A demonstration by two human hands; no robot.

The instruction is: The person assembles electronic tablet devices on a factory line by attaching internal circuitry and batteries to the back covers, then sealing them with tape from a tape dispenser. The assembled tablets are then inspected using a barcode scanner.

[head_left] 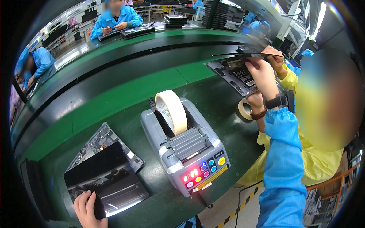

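Glossy black panel under slightly bent left hand, laptop casing beneath curled right hand, grip of both unclear

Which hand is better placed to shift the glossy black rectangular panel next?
Probably the left hand: it touches the near end of the panel. The right hand is far off, over the dark rectangular laptop chassis.

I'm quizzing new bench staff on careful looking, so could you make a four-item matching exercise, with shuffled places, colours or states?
Column one
1. Electric tape dispenser
2. Mounted tape roll
3. Glossy black screen panel
4. Right sleeve of the camera wearer

Column two
A. Blue
B. At the left hand
C. Cream, standing on edge
D. Grey, with a lit red display

Pairs: 1-D, 2-C, 3-B, 4-A
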